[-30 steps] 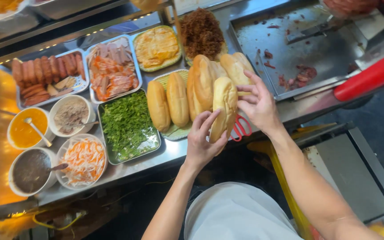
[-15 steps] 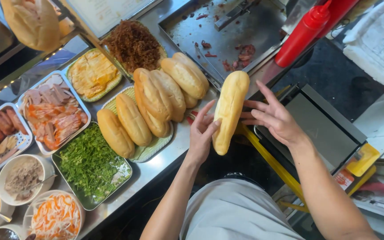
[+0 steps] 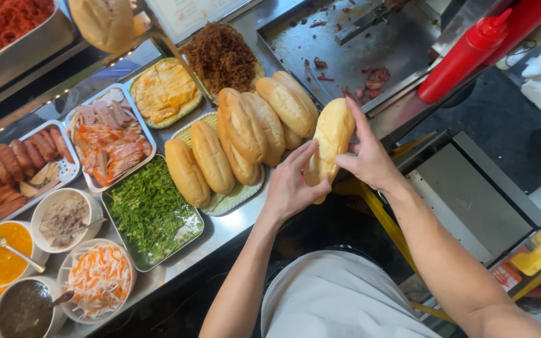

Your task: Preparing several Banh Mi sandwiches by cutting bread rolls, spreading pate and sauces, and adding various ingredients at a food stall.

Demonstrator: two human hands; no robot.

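Note:
I hold a golden baguette roll (image 3: 331,134) upright between both hands, just off the counter's front edge. My left hand (image 3: 292,184) grips its lower end with the fingers wrapped along the left side. Its right side is pinched by my right hand (image 3: 367,159), thumb on the crust. Several more rolls (image 3: 239,141) lie piled on a green plate (image 3: 230,200) immediately to the left.
On the steel counter (image 3: 233,228) are trays of chopped herbs (image 3: 148,209), sliced meats (image 3: 104,144), sausages (image 3: 14,169), omelette (image 3: 161,91) and shredded floss (image 3: 220,56), plus bowls of sauces and pickled carrot (image 3: 98,278). A red squeeze bottle (image 3: 461,59) stands beside the griddle (image 3: 358,50).
Both hands lifted one roll away from the pile toward me and now close more tightly on it. The view has shifted right.

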